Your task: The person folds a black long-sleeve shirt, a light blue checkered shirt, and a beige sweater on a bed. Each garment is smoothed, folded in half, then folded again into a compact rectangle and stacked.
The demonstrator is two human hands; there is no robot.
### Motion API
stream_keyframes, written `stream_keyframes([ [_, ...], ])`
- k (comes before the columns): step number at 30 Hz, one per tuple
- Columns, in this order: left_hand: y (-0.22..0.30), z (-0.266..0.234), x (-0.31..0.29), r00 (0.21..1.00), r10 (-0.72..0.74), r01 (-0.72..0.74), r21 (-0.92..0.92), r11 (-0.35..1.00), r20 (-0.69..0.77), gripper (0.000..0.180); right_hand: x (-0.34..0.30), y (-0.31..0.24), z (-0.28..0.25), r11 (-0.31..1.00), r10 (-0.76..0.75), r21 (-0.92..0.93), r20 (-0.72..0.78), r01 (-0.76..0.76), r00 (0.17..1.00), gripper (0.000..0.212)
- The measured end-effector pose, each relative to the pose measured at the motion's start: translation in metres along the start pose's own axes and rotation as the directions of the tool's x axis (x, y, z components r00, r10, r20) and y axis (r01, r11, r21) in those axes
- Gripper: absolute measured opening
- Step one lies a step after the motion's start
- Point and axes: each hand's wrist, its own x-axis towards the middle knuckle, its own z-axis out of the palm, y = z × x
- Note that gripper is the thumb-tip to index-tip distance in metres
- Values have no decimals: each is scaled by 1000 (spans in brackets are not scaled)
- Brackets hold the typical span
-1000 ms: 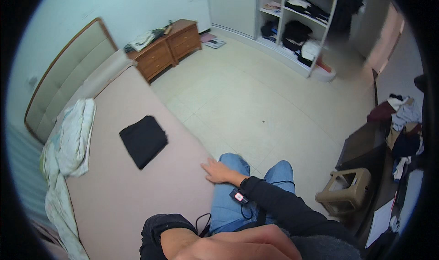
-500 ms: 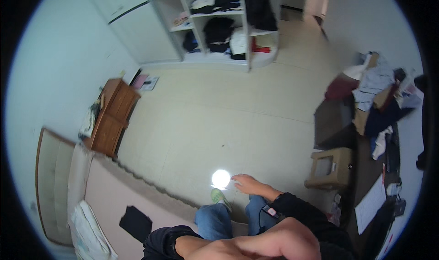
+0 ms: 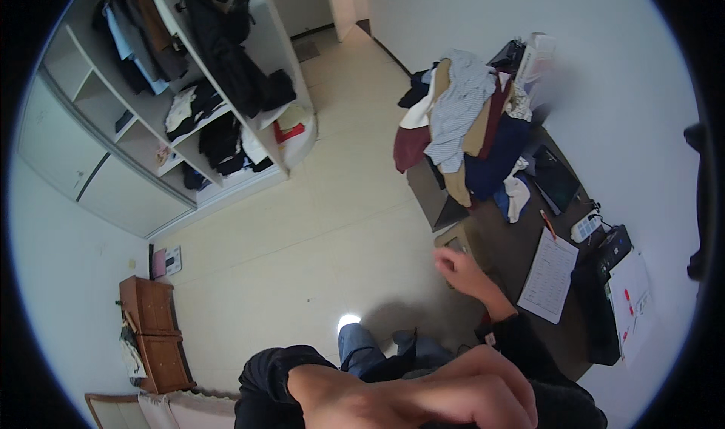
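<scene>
Head view, clock centred on it. Main risk, my judgement: my black right sleeve [image 3: 521,347] was just beside the white printed paper sheet [image 3: 547,279] at about 4 o'clock, so a careless elbow could have dragged it across the dark brown desk [image 3: 513,249] and taken the thin red-and-white pen [image 3: 547,223] at 3 o'clock with it. The mixed heap of striped, beige, maroon and navy clothes [image 3: 458,104], between 1 and 2 o'clock, hung past the desk edge; a snag on a dangling piece might have slid the pile floorward.

My right hand [image 3: 461,273] was at 4 o'clock, fingers loosely curled, nothing visible in it. It overlapped the tan plastic stool [image 3: 470,234], which sat between 3 and 4 o'clock against the desk; couldn't tell whether I touched it or was above it. Bumping it blind could have shoved it sideways.

My left hand [image 3: 457,393] loomed close to the camera at 5 o'clock, fingers bent, knuckles up. Palm hidden: couldn't tell how tightly pressed, or whether it held anything.
</scene>
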Motion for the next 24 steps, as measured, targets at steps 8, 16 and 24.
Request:
stream_keyframes([
  [8, 14, -86, 55, 866, -472, 483, 29, 875, -167, 26, 195, 67, -126, 999, 35, 48, -525, -11, 850, 23],
  [16, 8, -209, 121, 932, -360, 358, -64, 931, -28, 22, 369, 102, -211, 670, 623, 395, -760, -628, 187, 93],
  [24, 12, -337, 116, 836, -544, 544, -247, 802, 75, 25, 354, 63, -247, 919, 298, 395, -689, -2, 660, 64],
])
